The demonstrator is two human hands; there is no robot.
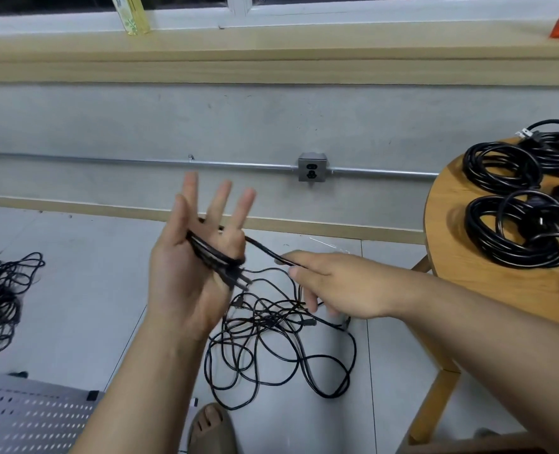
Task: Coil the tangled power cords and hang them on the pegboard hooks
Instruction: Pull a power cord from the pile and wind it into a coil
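One pegboard (25,417) lies below the left hand (186,273), whose straight, spread fingers (220,201) leave one cord (211,253) looped across the palm. Right of it the right hand (343,286) pinches that cord; farther right, at least three coils (514,231) crowd one tabletop (452,224).

Two bare hands, forearms unsleeved, both raised mid-frame.
L hand (193,267): upright, palm to camera, fingers straight & spread, loops of thin black power cord (261,249) lying across palm. R hand (340,286): reaching in from right, back up, thumb + index pinching same cord, other fingers loosely curled down.
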